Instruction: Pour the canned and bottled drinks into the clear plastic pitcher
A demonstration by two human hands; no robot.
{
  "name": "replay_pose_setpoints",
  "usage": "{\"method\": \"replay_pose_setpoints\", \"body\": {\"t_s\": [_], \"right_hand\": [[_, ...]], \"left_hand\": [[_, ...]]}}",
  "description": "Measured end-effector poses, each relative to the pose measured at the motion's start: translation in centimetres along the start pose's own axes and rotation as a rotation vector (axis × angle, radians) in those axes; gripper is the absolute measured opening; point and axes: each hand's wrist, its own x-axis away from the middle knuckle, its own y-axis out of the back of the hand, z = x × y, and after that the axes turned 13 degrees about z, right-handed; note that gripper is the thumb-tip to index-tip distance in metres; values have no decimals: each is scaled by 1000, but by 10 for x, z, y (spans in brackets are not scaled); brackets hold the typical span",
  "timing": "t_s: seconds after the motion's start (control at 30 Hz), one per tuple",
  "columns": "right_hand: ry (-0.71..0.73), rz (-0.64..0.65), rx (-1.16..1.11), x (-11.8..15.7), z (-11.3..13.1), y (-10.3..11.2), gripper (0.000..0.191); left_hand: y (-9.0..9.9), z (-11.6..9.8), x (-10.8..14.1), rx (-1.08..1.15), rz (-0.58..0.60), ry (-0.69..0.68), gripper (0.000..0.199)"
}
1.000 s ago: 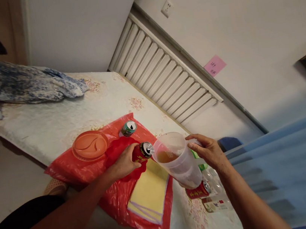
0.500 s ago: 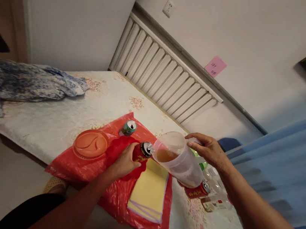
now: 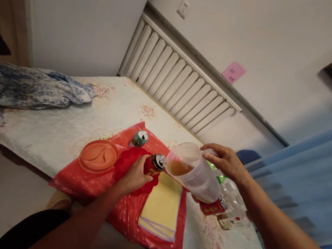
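1. Head view: left hand (image 3: 136,175) had fingers curled round red drink can (image 3: 152,165), spread only to the can's width; can tilted, opened top at the pitcher rim.
2. Right hand (image 3: 226,161) had thumb and fingers closed on the handle of translucent plastic pitcher (image 3: 197,180); pitcher tilted, mouth toward the can, brown liquid (image 3: 180,167) inside.
3. Clear glint at the can opening; couldn't tell if liquid was running.
4. Both held above floral-covered table (image 3: 61,129), between its near edge and its wall edge.
5. Red plastic sheet (image 3: 78,184) lay along the table's near edge. On it: orange lid (image 3: 99,156) toward the left corner, green can (image 3: 139,139) by the wall-side corner, yellow cloth (image 3: 162,209) near the right edge.
6. Bright red scalloped item under left hand, partly hidden.
7. Second red can (image 3: 213,206) lay just past the pitcher base, labelled bottle (image 3: 233,220) beside it.
8. Blue-and-white fabric (image 3: 34,91) at the table's far left end.
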Motion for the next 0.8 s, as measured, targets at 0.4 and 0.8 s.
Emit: {"method": "replay_pose_setpoints", "body": {"t_s": [0.4,0.8], "right_hand": [[0,1,-2,-1,2,1,38],[-5,25,14,0,-1,4,41]], "left_hand": [[0,3,-1,-23,3,-9,62],[0,2,-1,-53,17,40,67]]}}
